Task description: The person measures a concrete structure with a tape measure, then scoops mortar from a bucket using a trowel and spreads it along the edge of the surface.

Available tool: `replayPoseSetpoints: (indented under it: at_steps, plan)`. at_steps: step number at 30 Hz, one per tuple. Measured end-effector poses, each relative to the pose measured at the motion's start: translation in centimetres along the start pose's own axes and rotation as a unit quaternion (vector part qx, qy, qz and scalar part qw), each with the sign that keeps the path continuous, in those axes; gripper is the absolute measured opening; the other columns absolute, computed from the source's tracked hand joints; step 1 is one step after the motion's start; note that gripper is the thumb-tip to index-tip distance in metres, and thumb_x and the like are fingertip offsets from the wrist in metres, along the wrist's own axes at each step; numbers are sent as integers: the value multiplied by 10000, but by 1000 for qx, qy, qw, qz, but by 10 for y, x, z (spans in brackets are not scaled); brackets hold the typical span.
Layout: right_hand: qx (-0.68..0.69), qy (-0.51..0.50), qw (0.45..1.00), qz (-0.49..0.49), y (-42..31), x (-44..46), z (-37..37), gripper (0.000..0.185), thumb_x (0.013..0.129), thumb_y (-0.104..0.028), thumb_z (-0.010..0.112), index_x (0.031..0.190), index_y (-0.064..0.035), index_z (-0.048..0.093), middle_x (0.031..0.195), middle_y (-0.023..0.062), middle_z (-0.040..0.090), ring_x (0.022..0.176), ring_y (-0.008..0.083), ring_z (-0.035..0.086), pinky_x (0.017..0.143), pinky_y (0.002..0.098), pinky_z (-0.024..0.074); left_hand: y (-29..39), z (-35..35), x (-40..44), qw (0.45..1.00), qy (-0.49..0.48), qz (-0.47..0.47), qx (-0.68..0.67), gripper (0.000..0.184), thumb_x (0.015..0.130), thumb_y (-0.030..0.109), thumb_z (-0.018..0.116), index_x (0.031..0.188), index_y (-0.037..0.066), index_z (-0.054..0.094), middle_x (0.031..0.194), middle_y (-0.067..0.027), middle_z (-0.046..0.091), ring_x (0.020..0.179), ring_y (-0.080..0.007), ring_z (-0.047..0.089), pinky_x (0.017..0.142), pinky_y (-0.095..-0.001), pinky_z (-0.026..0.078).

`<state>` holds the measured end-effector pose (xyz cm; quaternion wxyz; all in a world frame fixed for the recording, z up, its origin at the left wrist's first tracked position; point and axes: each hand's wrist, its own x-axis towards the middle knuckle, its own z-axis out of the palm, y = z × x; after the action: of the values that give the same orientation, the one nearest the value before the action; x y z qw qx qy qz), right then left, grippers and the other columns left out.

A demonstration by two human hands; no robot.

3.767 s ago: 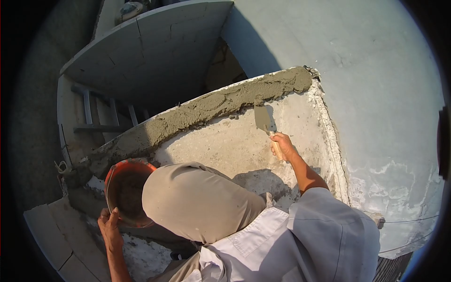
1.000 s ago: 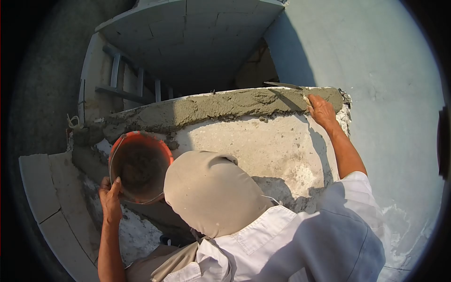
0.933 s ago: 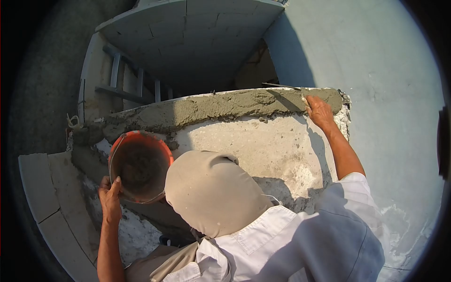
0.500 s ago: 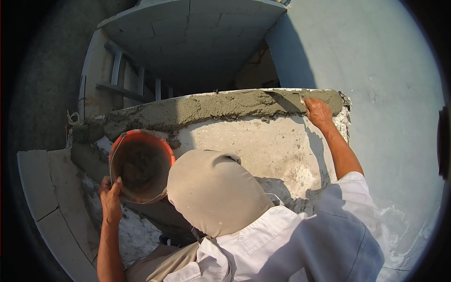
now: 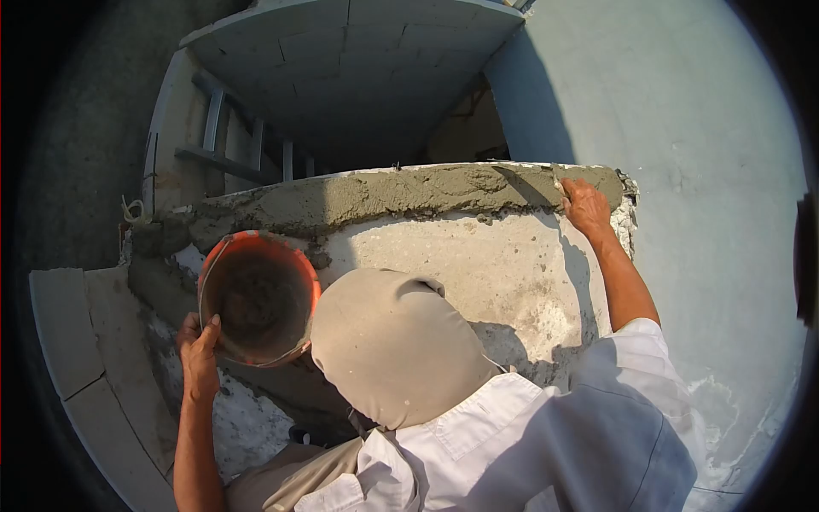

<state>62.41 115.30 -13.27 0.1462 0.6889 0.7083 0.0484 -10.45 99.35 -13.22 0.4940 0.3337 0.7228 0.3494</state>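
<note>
My left hand (image 5: pixel 199 352) is closed on the near-left rim of an orange bucket (image 5: pixel 314 294), with the thumb over the edge. The bucket tilts so its mouth faces up, and grey mortar (image 5: pixel 256 299) lies in its shaded inside. My right hand (image 5: pixel 587 207) is closed around the handle of a trowel (image 5: pixel 559 183) at the right end of a wall top. Its blade is hard to tell from the dark shadow beside it. A thick, rough band of wet mortar (image 5: pixel 392 194) runs along the wall top, touching the trowel.
Beyond the mortar band drops a deep shaded opening with a block wall (image 5: pixel 341 77). A metal ladder (image 5: pixel 213 124) leans inside it at left. Pale blocks (image 5: pixel 81 341) edge the left side. A smooth grey wall (image 5: pixel 708 213) rises at right. A beige cap (image 5: pixel 397 350) blocks the lower middle.
My right hand has slid slightly to the right with the trowel along the mortar. The bucket and my left hand have shifted up a little.
</note>
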Motion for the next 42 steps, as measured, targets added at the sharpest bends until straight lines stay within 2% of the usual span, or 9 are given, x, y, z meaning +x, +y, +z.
replayPoseSetpoints:
  at_steps: [6,11,16,19,21,23,24,28,42]
  plan:
    - [-44,-57,997,22,-20,29,32,342,909,-183,756,1230,-118,656,1118,194,707,1006,423,720,810,540,588,7,2,3,1000,-7,-11,5,217,978,228,715,911,61,594,796,22,546,736,-85,459,702,-280,389]
    - [56,-71,995,-45,-105,20,23,373,920,-207,752,1260,-97,646,1134,211,712,1037,437,707,852,547,572,6,1,2,1000,-12,-13,-8,203,975,219,714,925,59,601,803,18,554,736,-89,469,710,-280,397]
    - [153,-31,988,12,-140,2,-8,403,924,-205,766,1296,-97,655,1196,197,714,1074,436,693,891,532,562,5,-4,3,999,-19,-13,-23,185,966,202,721,922,66,604,800,18,560,726,-87,477,700,-277,401]
    - [224,78,971,6,-134,-35,-1,390,922,-213,762,1272,-74,659,1182,218,712,1047,428,715,860,548,571,0,-4,7,999,-14,-16,-42,178,951,184,736,905,72,605,787,23,560,707,-84,477,681,-278,401]
    - [265,55,963,9,-129,-64,23,379,938,-237,734,1263,-62,646,1153,234,725,1011,453,712,852,554,562,1,-3,10,998,-17,-10,-54,185,936,177,757,895,77,607,778,28,558,695,-79,473,668,-280,400]
    - [205,-96,973,38,-132,-82,17,363,946,-255,716,1235,-53,631,1094,239,736,977,468,709,842,552,559,-1,-12,11,998,-18,-8,-65,194,922,175,776,889,81,610,771,33,557,688,-74,469,658,-280,395]
    - [169,-170,969,60,-132,-91,6,357,949,-263,707,1222,-48,623,1065,242,741,960,475,707,837,550,557,0,-14,12,997,-22,-9,-73,199,915,175,785,887,83,612,767,35,556,688,-72,467,653,-279,391]
    - [212,-68,971,89,-140,-112,-35,304,933,-272,712,1101,-33,626,943,266,732,923,481,705,810,544,545,8,-26,21,995,-36,-2,-95,228,904,209,818,892,85,627,749,43,552,684,-63,457,637,-260,360]
    - [273,-130,935,183,-82,-183,-288,357,916,-312,764,1103,-25,666,940,258,739,914,445,726,817,511,554,192,-134,-102,974,57,-44,-213,226,1014,238,744,996,70,594,851,5,622,727,-77,595,664,-253,503]
